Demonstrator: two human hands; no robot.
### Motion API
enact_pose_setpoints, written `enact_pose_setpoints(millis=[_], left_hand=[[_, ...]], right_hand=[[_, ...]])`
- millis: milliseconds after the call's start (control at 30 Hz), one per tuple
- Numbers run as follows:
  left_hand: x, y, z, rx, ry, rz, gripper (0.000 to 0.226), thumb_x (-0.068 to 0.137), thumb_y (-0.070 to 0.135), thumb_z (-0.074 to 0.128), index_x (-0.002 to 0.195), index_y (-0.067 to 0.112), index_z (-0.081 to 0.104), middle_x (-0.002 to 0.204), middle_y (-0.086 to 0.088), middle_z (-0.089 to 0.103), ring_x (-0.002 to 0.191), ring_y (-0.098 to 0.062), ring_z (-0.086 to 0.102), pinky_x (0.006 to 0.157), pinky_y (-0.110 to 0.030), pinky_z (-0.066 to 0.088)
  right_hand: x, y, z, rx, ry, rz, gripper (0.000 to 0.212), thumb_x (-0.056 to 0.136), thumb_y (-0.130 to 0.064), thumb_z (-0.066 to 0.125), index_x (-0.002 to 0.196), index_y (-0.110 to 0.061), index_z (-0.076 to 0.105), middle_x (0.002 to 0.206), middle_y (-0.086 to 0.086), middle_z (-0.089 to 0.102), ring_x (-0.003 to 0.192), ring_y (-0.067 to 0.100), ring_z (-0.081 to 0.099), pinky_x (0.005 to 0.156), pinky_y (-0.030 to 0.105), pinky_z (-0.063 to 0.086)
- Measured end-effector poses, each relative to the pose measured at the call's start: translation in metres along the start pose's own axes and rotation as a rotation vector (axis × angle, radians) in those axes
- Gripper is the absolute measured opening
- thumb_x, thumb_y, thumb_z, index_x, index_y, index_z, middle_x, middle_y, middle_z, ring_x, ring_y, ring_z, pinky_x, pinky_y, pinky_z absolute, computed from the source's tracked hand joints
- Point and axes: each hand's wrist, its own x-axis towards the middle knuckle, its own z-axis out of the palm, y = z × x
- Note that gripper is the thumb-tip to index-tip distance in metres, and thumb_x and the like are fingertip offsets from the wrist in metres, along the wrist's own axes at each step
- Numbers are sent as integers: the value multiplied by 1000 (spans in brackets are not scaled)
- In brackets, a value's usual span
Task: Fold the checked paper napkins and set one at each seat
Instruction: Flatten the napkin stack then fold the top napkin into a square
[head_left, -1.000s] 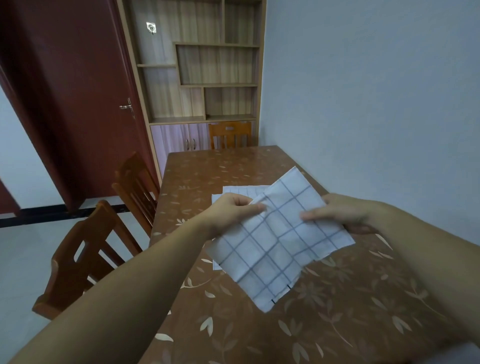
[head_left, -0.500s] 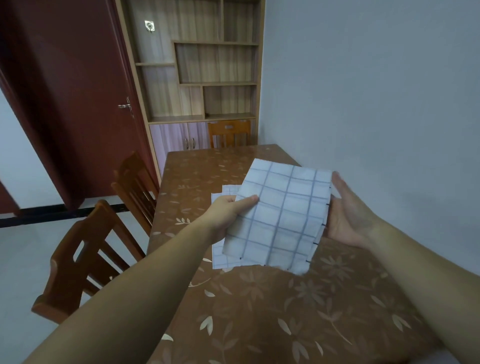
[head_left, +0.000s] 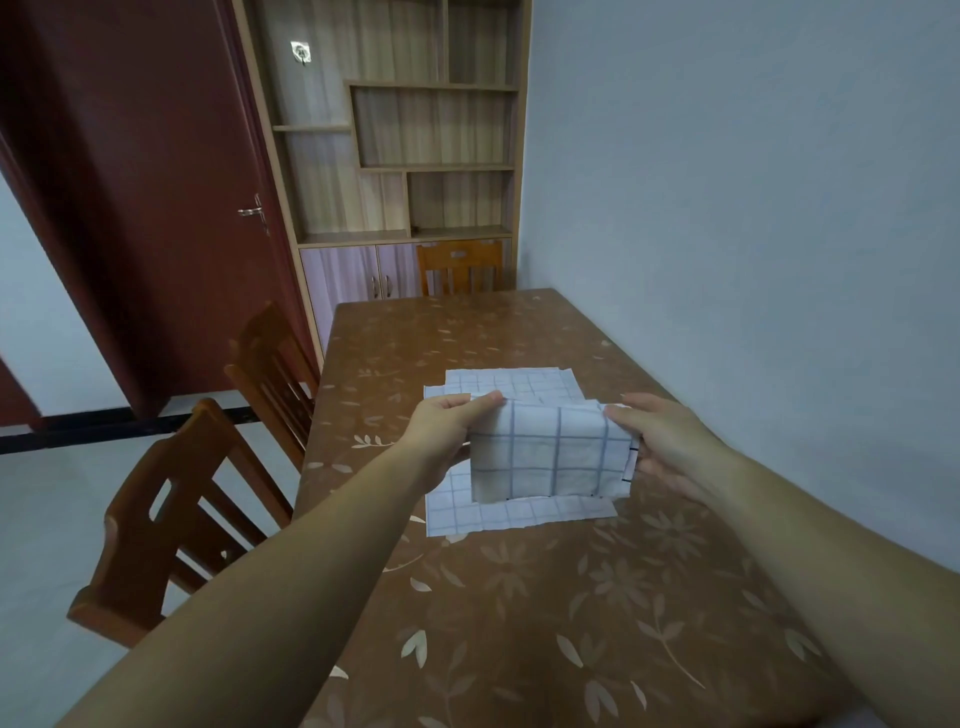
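Midair, in the middle of the frame, a napkin (head_left: 550, 452) is held doubled over, just above the stack (head_left: 519, 514) of flat sheets lying on the table (head_left: 571, 597). Its upper left corner is pinched between the thumb and fingers of the left hand (head_left: 447, 426). Its right edge is pinched by the right hand (head_left: 670, 447), whose fingers are curled behind the paper.

Several slips can be foreseen. At the right edge one layer is seen jutting past the other, so a crooked crease would be set if the fold were pressed now. The paper looks thin and soft and is stretched between two pinches, so a tear could be started by any pull apart. The lower edge hangs loose and close to the stack, and the top sheets could be dragged askew if the napkin were lowered carelessly. With nothing firm beneath it, the fold is judged likely to spring open once either pinch is released. No folded napkin is seen before the chairs (head_left: 171, 519) at the left of the frame or the far chair (head_left: 460, 265) at top centre, so placing is judged not yet begun.
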Motion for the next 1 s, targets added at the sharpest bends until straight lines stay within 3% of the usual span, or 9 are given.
enact_pose_setpoints(millis=[100,200,300,467,667,733,833,933,1000], left_hand=[[1,0,-2,-26,9,-3,36,82,27,76,105,1,70,102,-10,71,86,-22,67,68,-30,54],[0,0,-1,-40,17,0,37,83,28,75,108,3,69,98,-7,71,83,-18,66,72,-30,54],[0,2,-2,-41,49,17,30,86,28,73,107,7,71,81,1,67,77,-14,62,76,-31,51],[-6,8,0,-80,113,95,16,83,23,76,92,10,75,103,-4,71,95,-19,64,80,-33,51],[-14,22,0,30,167,252,10,80,22,78,80,12,76,107,9,68,93,-2,56,82,-27,40],[-16,26,0,118,143,345,10,80,23,78,80,13,77,96,6,73,87,-4,62,73,-18,43],[-18,29,5,361,65,475,10,83,26,75,80,17,77,82,7,73,79,-2,65,68,-13,47],[-19,30,13,507,-13,549,10,84,26,74,77,20,75,79,9,72,75,0,63,68,-12,47],[-20,31,18,541,-68,572,10,84,23,74,76,17,74,76,8,71,70,2,61,66,-12,46]], right_hand=[[-2,-1,0,-3,65,-81,46,88,-24,69,132,-26,56,127,-1,60,111,22,61,105,51,44],[-7,-5,0,4,58,-125,15,89,-23,68,103,-28,71,120,1,68,104,20,65,97,43,50],[-11,-9,-3,-28,59,-157,9,88,-23,69,88,-25,78,113,3,71,105,24,65,98,47,50],[-18,-15,-8,-185,24,-214,12,80,-13,77,87,-22,74,100,4,72,87,19,70,81,38,58],[-18,-16,-9,-430,67,-264,8,80,-14,77,88,-15,75,81,3,72,74,18,69,70,31,58],[-18,-18,-11,-614,9,-246,9,77,-21,80,83,-16,74,78,5,71,66,15,66,62,29,54],[-21,-21,-10,-949,-166,-208,22,66,-47,82,78,-32,71,94,-2,66,83,15,62,79,35,52],[-32,-30,10,-905,-298,-279,28,79,-49,73,97,-29,70,97,-16,61,92,4,58,82,26,46],[-36,-36,26,-811,-320,-325,32,82,-51,68,87,-19,71,84,-9,64,80,12,59,78,29,45]])
